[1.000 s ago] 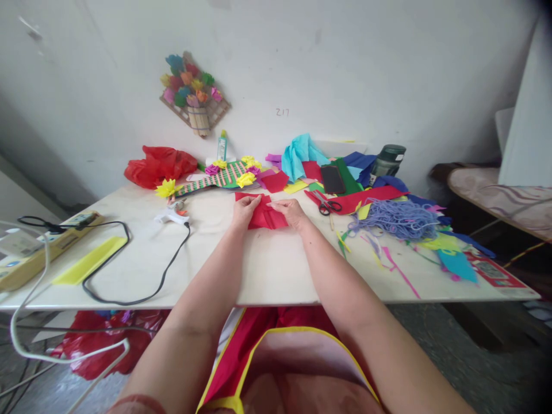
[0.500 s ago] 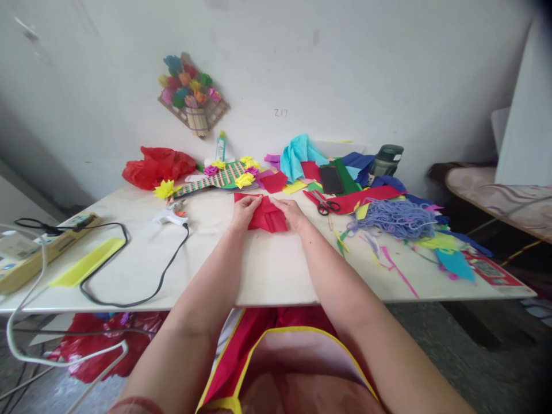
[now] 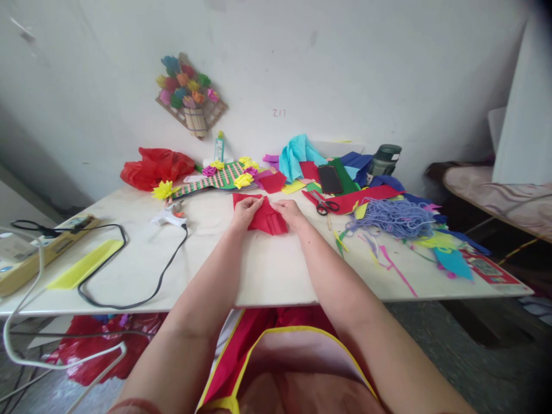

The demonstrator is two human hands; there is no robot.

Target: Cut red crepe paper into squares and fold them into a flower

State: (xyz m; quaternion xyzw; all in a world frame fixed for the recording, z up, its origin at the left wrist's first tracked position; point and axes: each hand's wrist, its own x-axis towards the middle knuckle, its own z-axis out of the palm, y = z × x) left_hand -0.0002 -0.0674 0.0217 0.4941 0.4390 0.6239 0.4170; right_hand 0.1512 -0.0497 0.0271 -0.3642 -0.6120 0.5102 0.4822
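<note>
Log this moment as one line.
left hand: pinching red paper | right hand: same | red paper: on table | scissors: nearby right

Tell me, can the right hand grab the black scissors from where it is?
Probably yes. The scissors lie just beside the right hand, with only bare table between them and nothing on top. But that hand is pinching the red paper.

Red paper (image 3: 268, 219): sides covered by left hand (image 3: 244, 211) and right hand (image 3: 292, 213); pinch or press, too small to tell. Far left of paper, power strip (image 3: 43, 250) cut off.
</note>
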